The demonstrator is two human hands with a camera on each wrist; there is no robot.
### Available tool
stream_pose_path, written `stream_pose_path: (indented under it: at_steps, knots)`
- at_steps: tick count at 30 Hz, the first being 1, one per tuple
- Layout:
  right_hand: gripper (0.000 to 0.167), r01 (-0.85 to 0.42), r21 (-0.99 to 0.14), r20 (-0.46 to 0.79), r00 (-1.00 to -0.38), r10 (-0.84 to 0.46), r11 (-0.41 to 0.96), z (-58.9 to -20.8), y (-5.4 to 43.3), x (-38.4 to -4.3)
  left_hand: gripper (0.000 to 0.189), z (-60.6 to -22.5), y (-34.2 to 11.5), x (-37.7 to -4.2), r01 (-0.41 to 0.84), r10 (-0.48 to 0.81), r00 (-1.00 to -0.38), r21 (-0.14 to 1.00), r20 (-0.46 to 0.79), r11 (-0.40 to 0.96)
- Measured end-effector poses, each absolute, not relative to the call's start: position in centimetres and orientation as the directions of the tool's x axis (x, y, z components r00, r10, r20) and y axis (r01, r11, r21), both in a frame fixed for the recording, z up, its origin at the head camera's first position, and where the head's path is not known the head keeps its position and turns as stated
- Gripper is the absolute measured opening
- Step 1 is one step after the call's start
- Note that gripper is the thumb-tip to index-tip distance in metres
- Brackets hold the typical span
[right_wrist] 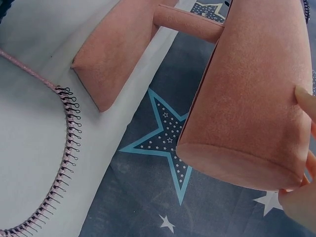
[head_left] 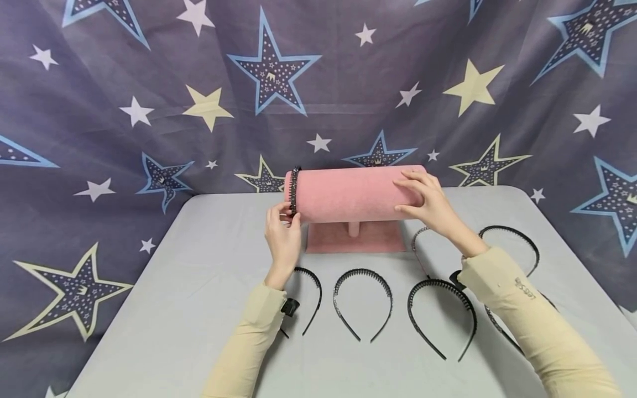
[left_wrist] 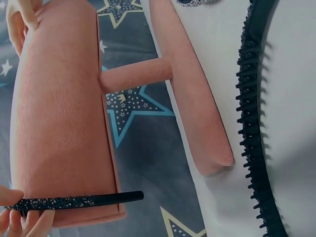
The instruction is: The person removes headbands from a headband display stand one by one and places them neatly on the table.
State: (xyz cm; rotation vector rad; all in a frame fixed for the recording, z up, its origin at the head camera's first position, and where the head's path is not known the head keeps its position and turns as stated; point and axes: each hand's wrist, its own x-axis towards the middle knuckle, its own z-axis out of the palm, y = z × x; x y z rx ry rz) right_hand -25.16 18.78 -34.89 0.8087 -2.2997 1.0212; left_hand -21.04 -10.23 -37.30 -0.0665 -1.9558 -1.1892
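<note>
A pink padded headband stand (head_left: 353, 193) has a horizontal roll on a short post above a flat base. Around the roll's left end sits a black toothed headband (head_left: 293, 190) with glittery beads. My left hand (head_left: 282, 240) pinches this headband between thumb and fingers, as the left wrist view shows; its plain black tip (left_wrist: 126, 196) sticks out past the roll's underside. At the opposite end, my right hand (head_left: 433, 202) holds the roll, thumb in front and fingers over the top. The roll's flat end face (right_wrist: 242, 165) shows in the right wrist view.
Several headbands lie on the grey-covered table (head_left: 199, 331), among them a black one (head_left: 363, 271) in front of the stand and another (head_left: 441, 282) to its right. Near my right forearm lies a pinkish toothed headband (right_wrist: 67, 123). Behind hangs a star-patterned curtain (head_left: 338, 99).
</note>
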Motion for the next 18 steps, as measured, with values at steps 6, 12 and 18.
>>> stream_pose_path:
  at_steps: [6,12,18]
  knots:
    - [0.053,-0.683,-0.485,0.637,-0.704,-0.315,0.546,-34.8,18.8,-25.2,0.021,-37.4,-10.6,-21.1,0.42,-0.36,-0.658,0.72,0.661,0.553]
    - [0.052,-0.683,-0.488,0.633,-0.706,-0.319,0.543,-34.8,18.8,-25.0,0.022,-37.3,-11.0,-20.9,0.404,-0.38,-0.662,0.734,0.646,0.546]
    - [0.053,-0.687,-0.49,0.639,-0.702,-0.316,0.536,-34.7,18.8,-25.0,0.022,-37.5,-11.7,-21.0,0.412,-0.394,-0.641,0.728,0.659,0.548]
